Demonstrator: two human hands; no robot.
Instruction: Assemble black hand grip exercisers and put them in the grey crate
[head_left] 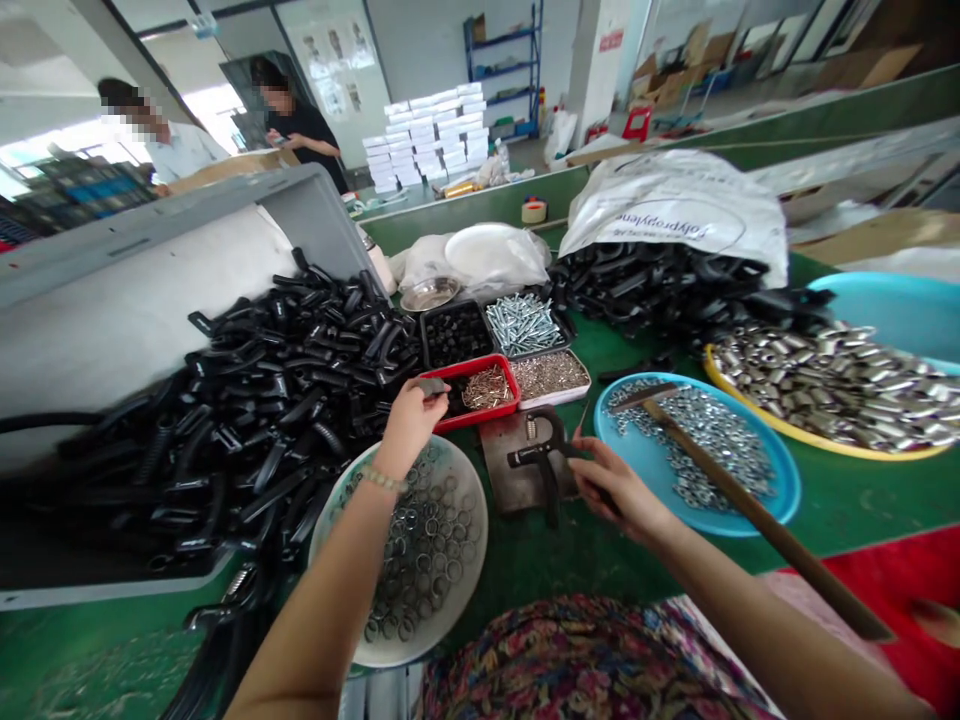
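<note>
My left hand pinches a small grey metal piece just above the rim of a red tray of small metal pins. My right hand grips the black handle of a spring-loaded hand tool, which rests on a scuffed metal plate. Below my left forearm sits a white plate of metal rings. Right of the tool lies a blue plate of hex nuts, with a wooden rod across it. A large heap of black plastic handles fills the left side.
Small trays of black parts, screws and metal bits line the green table. Beyond are a yellow plate of metal sleeves, a white sack spilling black handles, and a grey bin. Two people stand far back.
</note>
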